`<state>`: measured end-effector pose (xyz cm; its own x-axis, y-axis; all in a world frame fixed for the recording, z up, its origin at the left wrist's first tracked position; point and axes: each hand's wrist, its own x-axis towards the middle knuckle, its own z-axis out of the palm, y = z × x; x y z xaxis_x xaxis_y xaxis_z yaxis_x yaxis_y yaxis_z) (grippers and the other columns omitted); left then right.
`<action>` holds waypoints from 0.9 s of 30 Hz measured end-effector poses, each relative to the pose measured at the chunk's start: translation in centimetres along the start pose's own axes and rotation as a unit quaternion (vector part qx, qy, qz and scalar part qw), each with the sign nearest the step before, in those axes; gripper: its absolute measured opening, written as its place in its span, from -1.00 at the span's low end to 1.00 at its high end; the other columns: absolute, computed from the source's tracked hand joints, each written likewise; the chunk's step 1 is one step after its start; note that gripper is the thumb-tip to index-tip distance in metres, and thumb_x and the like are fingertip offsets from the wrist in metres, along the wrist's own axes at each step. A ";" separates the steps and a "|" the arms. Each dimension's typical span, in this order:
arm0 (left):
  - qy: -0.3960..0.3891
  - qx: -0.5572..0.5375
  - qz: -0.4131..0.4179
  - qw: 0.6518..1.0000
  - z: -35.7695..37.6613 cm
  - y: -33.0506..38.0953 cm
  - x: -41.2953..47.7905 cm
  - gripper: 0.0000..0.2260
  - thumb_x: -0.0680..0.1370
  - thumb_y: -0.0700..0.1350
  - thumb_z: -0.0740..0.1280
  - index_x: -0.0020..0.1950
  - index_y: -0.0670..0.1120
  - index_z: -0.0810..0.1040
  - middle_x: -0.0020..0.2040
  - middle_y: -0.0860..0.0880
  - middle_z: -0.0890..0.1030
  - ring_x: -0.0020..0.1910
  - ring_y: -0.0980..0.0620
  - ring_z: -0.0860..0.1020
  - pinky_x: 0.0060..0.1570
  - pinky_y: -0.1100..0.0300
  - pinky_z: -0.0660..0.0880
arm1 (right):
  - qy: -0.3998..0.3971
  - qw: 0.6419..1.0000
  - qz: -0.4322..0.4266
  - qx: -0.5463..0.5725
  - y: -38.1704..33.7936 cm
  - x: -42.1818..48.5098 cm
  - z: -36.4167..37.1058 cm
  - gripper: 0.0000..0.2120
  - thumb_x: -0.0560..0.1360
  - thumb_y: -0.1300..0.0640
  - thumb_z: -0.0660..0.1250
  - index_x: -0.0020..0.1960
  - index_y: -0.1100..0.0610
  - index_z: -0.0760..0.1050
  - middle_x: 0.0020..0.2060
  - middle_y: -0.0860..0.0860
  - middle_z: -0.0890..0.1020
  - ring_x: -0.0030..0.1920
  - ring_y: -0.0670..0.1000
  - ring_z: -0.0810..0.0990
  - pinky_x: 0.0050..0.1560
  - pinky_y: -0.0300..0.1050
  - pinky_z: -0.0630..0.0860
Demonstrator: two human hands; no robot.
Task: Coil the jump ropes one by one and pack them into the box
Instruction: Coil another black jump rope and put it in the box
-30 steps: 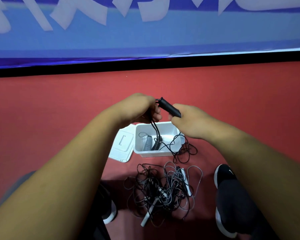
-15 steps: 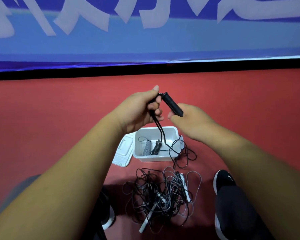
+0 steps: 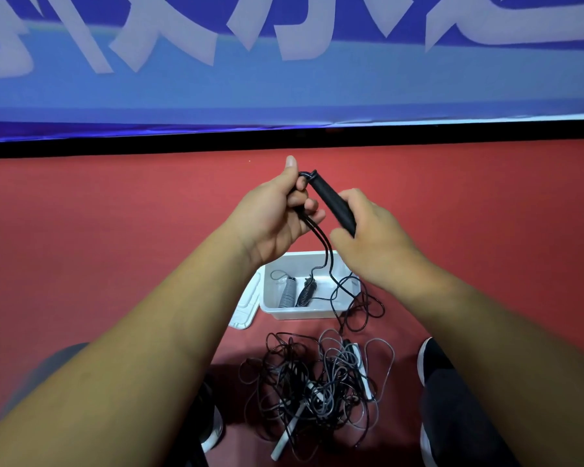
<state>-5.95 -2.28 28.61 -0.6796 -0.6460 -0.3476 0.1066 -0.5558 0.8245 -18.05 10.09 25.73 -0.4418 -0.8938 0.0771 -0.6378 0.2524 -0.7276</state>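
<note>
Black handle of one jump rope is held above the box, tilted, with its upper end toward the left hand.

Right hand: fingers curled round the lower end of the handle.

Left hand: fingers curled round the cord just below the handle's upper end, thumb raised. Two strands run down out of this grip.

Cord path: it drops over the box, crosses the box's right rim and lies in loose loops on the floor just right of the box. I cannot trace its far end or its second handle.

Inside the box are two coiled ropes, one grey and one black, side by side in the left half. The lid lies just left of the box. A tangle of black and grey ropes sits on the floor on the near side of the box, with a shoe to its right.

Judgement: two ropes are packed and a third is at the start of coiling, with only the first fold gathered.

Next move calls for:
- the right hand holding the handle steady;
- the left hand drawing slack up from beside the box in even loops.

Those loose loops appear to run toward the tangle, so a snag is likely unless the cord is lifted slowly.
</note>
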 end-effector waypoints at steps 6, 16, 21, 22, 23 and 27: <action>-0.033 0.027 -0.011 0.999 -0.1 0.7 -0.3 -0.61 0.75 0.12 0.09 -0.12 -0.06 0.49 -0.37 0.03 0.31 -0.30 0.01 0.49 0.15 -0.04 0.55 | 0.015 0.999 0.029 0.001 -0.3 0.3 -0.2 -0.94 0.64 0.03 0.29 0.02 -0.01 0.45 -0.27 -0.03 0.54 -0.34 0.04 0.48 -0.36 -0.07 0.35; -0.127 0.320 0.022 0.939 -3.3 2.8 -1.4 -0.81 0.73 -0.18 0.24 0.26 -0.13 0.61 0.09 -0.12 0.71 0.15 -0.04 0.69 0.27 0.08 0.59 | 0.009 0.996 0.091 -0.018 -0.1 0.2 -0.8 -0.83 0.64 -0.01 0.31 -0.09 0.02 0.46 -0.28 0.00 0.56 -0.38 0.03 0.48 -0.50 -0.21 0.31; -0.109 0.313 0.047 0.942 -2.6 2.6 -1.6 -0.78 0.66 -0.13 0.39 0.23 -0.25 0.61 -0.01 -0.13 0.68 -0.02 0.00 0.67 -0.03 0.11 0.66 | -0.045 0.988 0.118 0.088 0.1 0.1 -0.7 -0.88 0.60 0.00 0.34 0.03 0.04 0.53 -0.28 0.08 0.66 -0.36 0.06 0.69 -0.22 0.14 0.71; -0.098 0.303 0.049 0.947 -2.4 2.5 -1.6 -0.76 0.64 -0.12 0.41 0.22 -0.25 0.61 -0.03 -0.13 0.68 -0.05 -0.01 0.66 -0.07 0.13 0.66 | -0.057 0.987 0.114 0.102 0.3 0.0 -0.6 -0.87 0.59 -0.01 0.37 0.04 0.04 0.53 -0.27 0.06 0.66 -0.36 0.04 0.68 -0.19 0.16 0.72; -0.090 0.293 0.053 0.951 -2.2 2.5 -1.6 -0.77 0.62 -0.11 0.44 0.19 -0.23 0.62 -0.04 -0.13 0.68 -0.08 -0.02 0.66 -0.07 0.13 0.66 | -0.068 0.986 0.105 0.114 0.3 -0.1 -0.5 -0.84 0.58 -0.03 0.41 0.05 0.03 0.52 -0.26 0.04 0.65 -0.36 0.00 0.66 -0.19 0.14 0.71; -0.062 0.274 0.076 0.957 -1.9 2.6 -1.5 -0.85 0.58 -0.13 0.50 0.10 -0.14 0.66 -0.06 -0.13 0.70 -0.11 -0.09 0.71 0.01 0.00 0.69 | -0.089 0.977 0.073 0.181 0.6 -0.1 -0.3 -0.65 0.50 -0.04 0.59 0.11 0.05 0.50 -0.25 0.00 0.58 -0.34 -0.01 0.57 -0.25 0.08 0.61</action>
<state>-3.32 -3.75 30.44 -0.7707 -0.6119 -0.1776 -0.1628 -0.0804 0.9834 -18.63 10.47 25.49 -0.3735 -0.9168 -0.1417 -0.2971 0.2629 -0.9180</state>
